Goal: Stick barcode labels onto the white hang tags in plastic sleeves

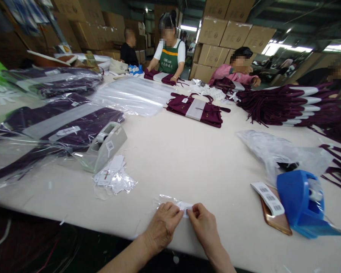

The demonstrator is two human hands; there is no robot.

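At the table's near edge, my left hand lies over a small clear plastic bag, its fingers closed and pressing on it. A white tag shows between my two hands, partly hidden by the fingers. My right hand pinches a small barcode sticker at the tag, thumb and forefinger together. To the left of my hands lies a pile of white tags in clear bags. On the right, a strip of barcode stickers rests on a phone.
A blue tape dispenser stands at right, a grey one at left. Bagged purple handbags lie left; an unbagged purple handbag lies further back. Purple bags are stacked at right. Co-workers work across the table.
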